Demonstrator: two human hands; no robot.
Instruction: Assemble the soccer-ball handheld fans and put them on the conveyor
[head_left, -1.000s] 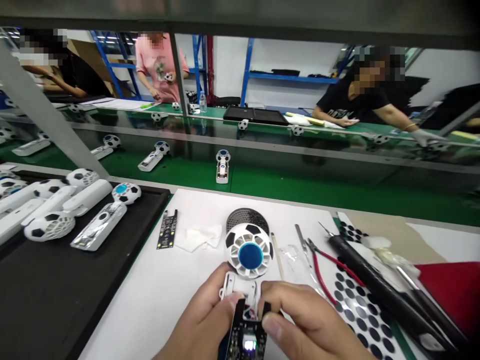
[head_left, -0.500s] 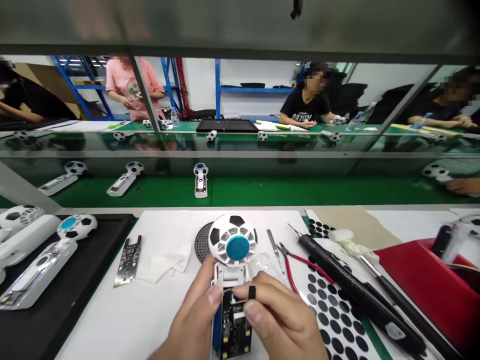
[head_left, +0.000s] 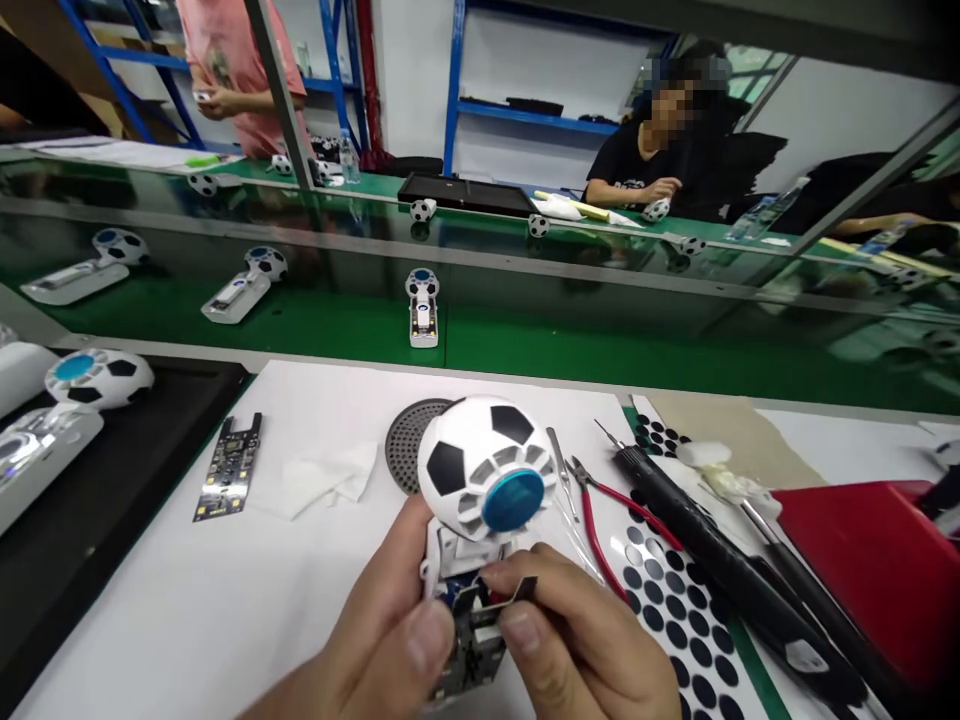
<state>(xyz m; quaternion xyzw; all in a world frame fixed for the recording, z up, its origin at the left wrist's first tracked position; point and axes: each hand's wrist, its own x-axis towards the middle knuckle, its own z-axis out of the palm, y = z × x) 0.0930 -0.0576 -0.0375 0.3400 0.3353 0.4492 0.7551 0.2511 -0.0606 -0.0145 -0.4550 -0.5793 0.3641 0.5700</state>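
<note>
In the head view, my left hand is wrapped round the white body of a handheld fan with a soccer-ball head and a blue centre disc. A dark circuit board sits at the opened handle, its upper end tilted up. My right hand pinches the board's forked upper end between thumb and forefinger. Small wires at the fan's neck are partly hidden by my fingers. A perforated grey disc lies behind the fan. To the left a second circuit board rests beside a crumpled white tissue.
At right lie red-handled cutters, a black electric screwdriver, a sheet of black round stickers and a red bin. A black tray with fans stands left. More fans lie on the green belt; co-workers sit beyond.
My head view has tilted down and rolled. The fan's head has turned toward the right, and the circuit board's upper end is more tilted. Both hands keep their hold.
</note>
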